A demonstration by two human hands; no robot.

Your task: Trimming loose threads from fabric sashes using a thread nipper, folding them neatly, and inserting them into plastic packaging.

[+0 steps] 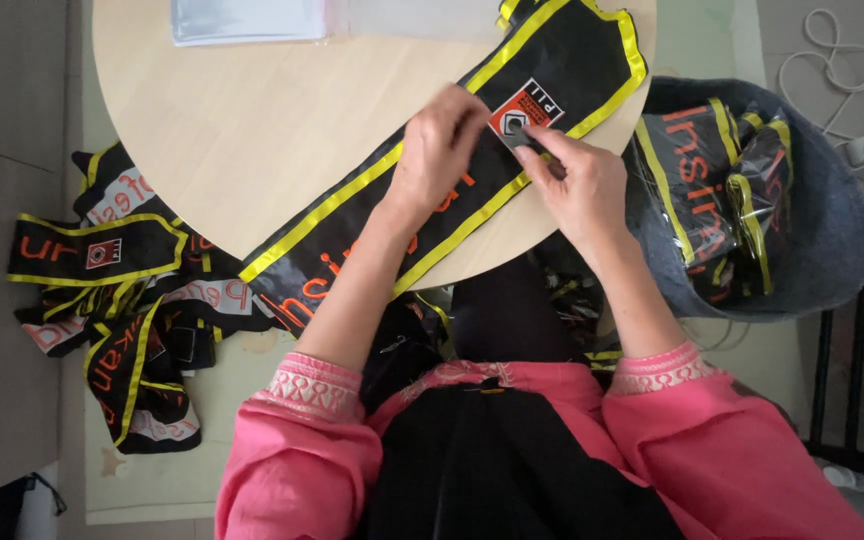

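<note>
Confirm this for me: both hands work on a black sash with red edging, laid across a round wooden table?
Not quite. The head view shows the left hand and right hand on a black sash edged in yellow, not red, across the round wooden table.

The sash [372, 215] is showing black, edged in bright yellow with orange lettering and a red-and-white square patch [524, 108]. The round table [252, 120] is glowing pale wood. The sleeves [297, 450] are showing pink with white patterned cuffs. The bag [832, 230] is looking grey-blue, and the heap of sashes [117, 300] is repeating black, yellow, orange.
</note>
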